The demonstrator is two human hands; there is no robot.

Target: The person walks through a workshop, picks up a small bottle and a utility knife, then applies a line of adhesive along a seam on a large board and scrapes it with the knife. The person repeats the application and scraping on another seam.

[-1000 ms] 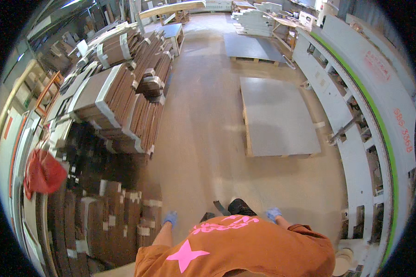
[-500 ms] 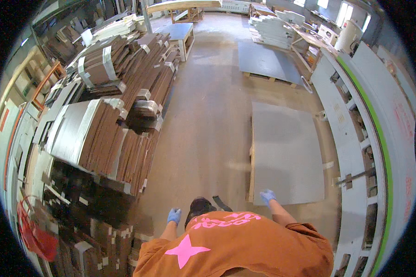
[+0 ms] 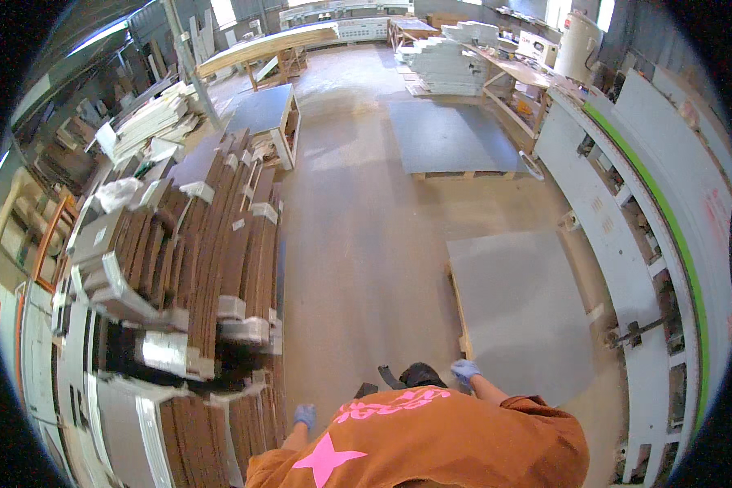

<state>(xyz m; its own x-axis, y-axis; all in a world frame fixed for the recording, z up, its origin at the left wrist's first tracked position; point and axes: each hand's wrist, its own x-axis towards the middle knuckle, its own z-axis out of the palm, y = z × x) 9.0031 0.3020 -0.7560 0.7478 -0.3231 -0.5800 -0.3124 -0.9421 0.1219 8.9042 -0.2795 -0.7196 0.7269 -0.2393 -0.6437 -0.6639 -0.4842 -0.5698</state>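
My left hand point(image 3: 304, 416), in a blue glove, hangs low at my side with its fingers loose and nothing in them. It is nearest to the stacks of brown panels point(image 3: 207, 268) on the left, apart from them. My right hand point(image 3: 465, 371), gloved in blue too, hangs at the near left edge of a flat grey sheet point(image 3: 525, 309) that lies on a wooden pallet. Its fingers are slightly curled and hold nothing I can see; whether they touch the sheet is not plain.
A concrete aisle point(image 3: 354, 220) runs ahead between the stacks and the grey sheet. Farther on lie a second grey sheet on a pallet point(image 3: 455, 138) and a blue-topped table point(image 3: 260, 110). A long machine with a green stripe point(image 3: 642, 175) lines the right side.
I have moved forward along the aisle, so the brown stacks and the grey sheet sit nearer. My left hand is lower in view; my right hand has come alongside the sheet's left edge.
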